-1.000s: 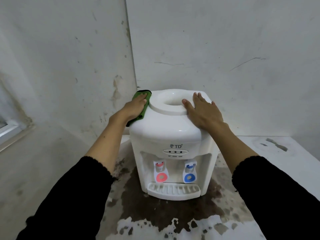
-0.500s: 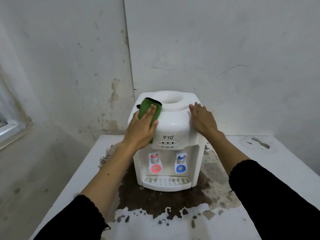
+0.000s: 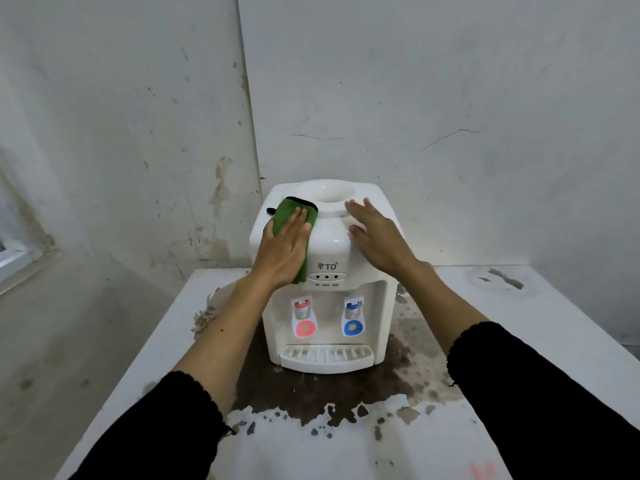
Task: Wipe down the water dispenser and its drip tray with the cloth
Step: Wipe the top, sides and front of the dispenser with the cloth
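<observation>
Left hand (image 3: 282, 249) presses green cloth (image 3: 294, 216) on white dispenser (image 3: 329, 244).

Two arms reach in from the bottom edge. Each wears a black long sleeve, the left sleeve (image 3: 156, 431) and the right sleeve (image 3: 547, 396) both pushed up to mid-forearm, with slightly frayed cuffs. The left hand (image 3: 282, 251) and right hand (image 3: 377, 237) are bare, without gloves, rings or a watch.
</observation>
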Tool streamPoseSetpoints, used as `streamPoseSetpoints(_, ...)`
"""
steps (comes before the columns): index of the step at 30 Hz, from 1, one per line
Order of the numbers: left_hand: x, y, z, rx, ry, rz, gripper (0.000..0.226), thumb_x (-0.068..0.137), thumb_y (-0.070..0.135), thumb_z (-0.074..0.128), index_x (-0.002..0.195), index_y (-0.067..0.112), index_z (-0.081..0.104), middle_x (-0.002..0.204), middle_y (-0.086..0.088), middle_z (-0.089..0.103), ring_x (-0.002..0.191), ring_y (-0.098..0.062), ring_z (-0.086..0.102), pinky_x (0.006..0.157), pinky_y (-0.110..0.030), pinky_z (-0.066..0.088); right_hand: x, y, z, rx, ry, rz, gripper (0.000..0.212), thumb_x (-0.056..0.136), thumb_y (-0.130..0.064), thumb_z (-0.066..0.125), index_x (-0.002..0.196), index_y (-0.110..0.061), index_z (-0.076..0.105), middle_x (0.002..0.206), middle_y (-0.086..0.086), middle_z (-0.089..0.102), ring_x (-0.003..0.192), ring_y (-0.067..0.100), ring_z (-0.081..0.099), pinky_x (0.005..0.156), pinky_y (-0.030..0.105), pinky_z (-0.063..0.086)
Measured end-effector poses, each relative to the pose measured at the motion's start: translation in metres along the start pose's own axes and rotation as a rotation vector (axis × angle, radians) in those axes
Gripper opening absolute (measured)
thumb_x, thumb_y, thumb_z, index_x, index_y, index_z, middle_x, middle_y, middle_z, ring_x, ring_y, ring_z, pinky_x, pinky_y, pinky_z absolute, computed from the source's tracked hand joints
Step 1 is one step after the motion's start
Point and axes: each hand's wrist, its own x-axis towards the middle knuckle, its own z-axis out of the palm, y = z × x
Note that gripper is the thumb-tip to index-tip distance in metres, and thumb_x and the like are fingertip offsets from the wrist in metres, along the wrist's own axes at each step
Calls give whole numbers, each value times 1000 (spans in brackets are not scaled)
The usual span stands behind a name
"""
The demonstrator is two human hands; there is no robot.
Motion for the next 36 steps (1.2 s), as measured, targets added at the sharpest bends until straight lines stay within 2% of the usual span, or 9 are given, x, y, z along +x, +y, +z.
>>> streamPoseSetpoints(3, -6, 7, -6, -338, -39, -85, 53, 98, 52, 15, 147, 35, 21, 154, 8, 23, 140, -12, 21, 116, -33, 17, -1, -20, 15, 98, 58, -48, 46, 94, -1, 38, 138, -14, 42, 145, 4, 42, 140, 17, 28, 109, 21, 20)
streamPoseSetpoints(6, -11, 10, -26, -504, -113, -100, 55, 89, 62, 5, 138, 45, 23, 124, 18, 44, 101, 11, 52, 83, -10, 42, -2, -44, 33, 81, 40, -125, 40, 94, -4, 40, 133, -9, 50, 135, 10, 53, 128, 25, 44, 104, 25, 30)
streamPoseSetpoints(8, -12, 8, -38, -577, -129, -64, 68, 80, 66, 0, 142, 41, 11, 131, 24, 37, 106, 22, 43, 89, 0, 35, -2, -59, 48, -11, 11, -109, 41, 97, -19, 43, 136, -10, 45, 140, 10, 47, 131, 24, 40, 106, 27, 27)
streamPoseSetpoints(12, -5, -15, -50, -682, 37, -58, 66, 89, 58, -4, 149, 31, -4, 158, 9, 7, 145, -11, 11, 118, -33, 9, 0, -78, 68, -280, 25, -31, 80, 85, -55, 52, 146, -14, 22, 139, 12, 36, 129, 27, 34, 108, 35, 29)
streamPoseSetpoints(19, 2, -37, -44, -467, 128, -156, 64, 93, 60, 1, 148, 35, 19, 155, 11, 23, 142, -14, 22, 118, -38, 15, 1, -68, 66, -418, -48, -180, 62, 92, -22, 51, 145, -8, 21, 149, 12, 29, 142, 30, 16, 116, 37, 17)
streamPoseSetpoints(23, 9, -27, -39, -457, 76, -135, 67, 89, 68, 6, 146, 37, 24, 153, 9, 29, 141, -14, 27, 113, -33, 19, 2, -52, 34, -380, -163, -218, 51, 94, -15, 43, 142, -13, 28, 145, 9, 38, 135, 27, 30, 104, 40, 36)
streamPoseSetpoints(27, 18, -20, -36, -390, 64, -97, 64, 93, 61, 7, 149, 32, 19, 155, 12, 22, 143, -10, 19, 114, -28, 12, 15, -43, 2, -44, -157, -70, 40, 93, -11, 45, 133, -16, 42, 125, 10, 57, 111, 26, 51, 83, 26, 37)
streamPoseSetpoints(32, 31, -22, -35, -332, 45, -64, 57, 99, 50, 12, 149, 24, 19, 157, 8, 18, 145, -11, 14, 115, -27, 8, 44, -29, -35, 273, 58, 107, 36, 93, -13, 50, 128, -17, 48, 117, 5, 58, 103, 20, 52, 80, 21, 37)
streamPoseSetpoints(36, 45, -18, -25, -135, -38, -32, 54, 102, 40, 13, 149, 16, 19, 158, 1, 15, 147, -15, 7, 118, -30, 4, 61, -27, -36, 193, 17, 136, 41, 90, -7, 41, 129, -19, 46, 112, 6, 56, 101, 23, 51, 73, 22, 42)
